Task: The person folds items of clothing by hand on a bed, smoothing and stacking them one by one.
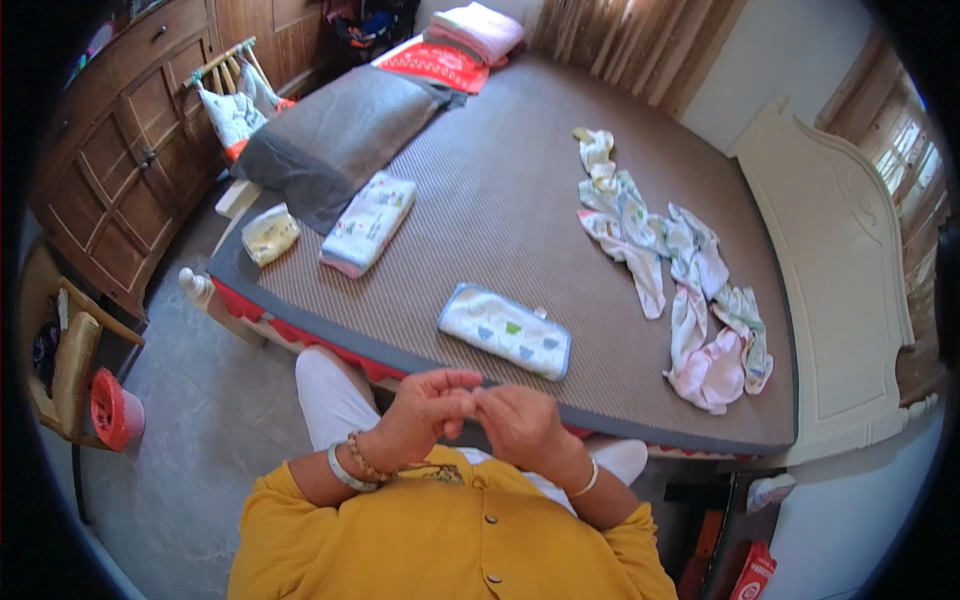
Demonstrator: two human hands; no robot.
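Fingertip to fingertip, my left hand [418, 412] and my right hand [525, 420] meet above my lap, just short of the bed's near edge. Both are closed in a pinch; whatever may be between the fingers is too small or hidden to make out. Nearest to them on the bed lies a folded white cloth [505, 332] with a blue border and green and grey prints. Further left is a thicker folded printed cloth [368, 222], white with some pink. Small crumpled baby clothes [715, 265] are spread in a loose heap to the right.
The bed has a brown woven mat [500, 200]. A yellow-white soft package [270, 235] sits at its left corner. A grey cover [340, 130] and folded pink bedding [475, 30] lie further back. A cream headboard [830, 250] stands right; a red bin [115, 410] is left.
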